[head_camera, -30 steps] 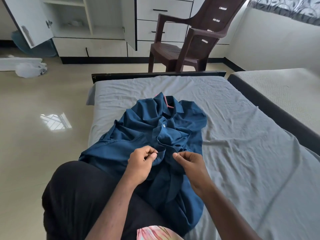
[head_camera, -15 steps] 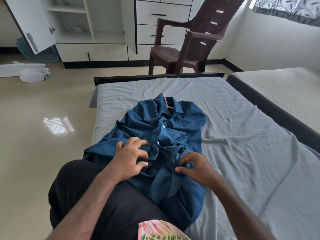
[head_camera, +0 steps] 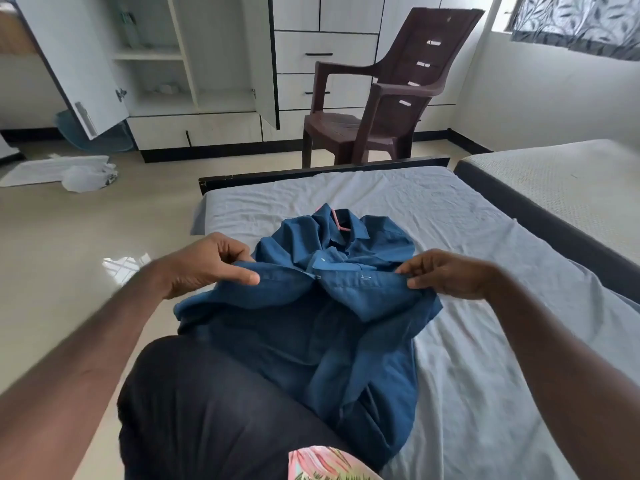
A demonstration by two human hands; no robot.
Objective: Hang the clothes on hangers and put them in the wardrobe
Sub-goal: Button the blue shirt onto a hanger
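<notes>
No text, label, brand or number can be read on anything here

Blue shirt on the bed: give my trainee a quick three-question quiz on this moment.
1. True or false: both hands pinch the blue shirt.
2. What pink thing shows at the shirt's collar?
3. The wardrobe door is: A) open B) closed.

Key:
1. True; the left hand and right hand each pinch a front edge.
2. A pink hanger, partly inside the collar.
3. A; shelves show inside the wardrobe, behind the brown plastic chair.
</notes>
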